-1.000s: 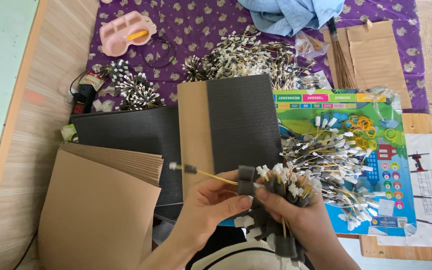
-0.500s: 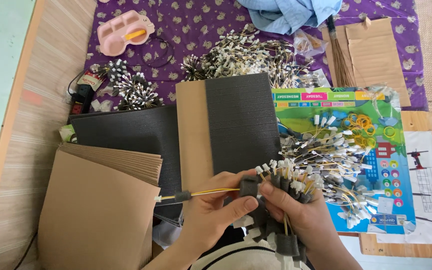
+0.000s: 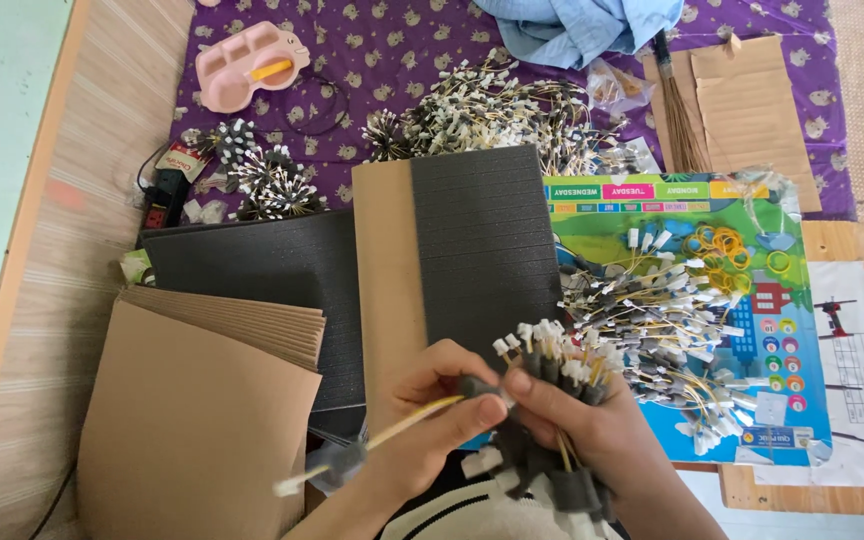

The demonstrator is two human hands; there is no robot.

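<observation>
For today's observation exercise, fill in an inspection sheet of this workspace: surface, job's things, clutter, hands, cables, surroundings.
Surface: purple patterned cloth over a wooden floor.
Job's things: bundle of small wired parts in the right hand; one yellow wire in the left hand; loose pile on a colourful chart; black ribbed sheet; cardboard stack.
Clutter: pink tray, blue cloth, small broom.
Hands: left hand pinches the wire; right hand grips the bundle.
Cables: power strip with cord.
Surroundings: nothing seen.
</observation>
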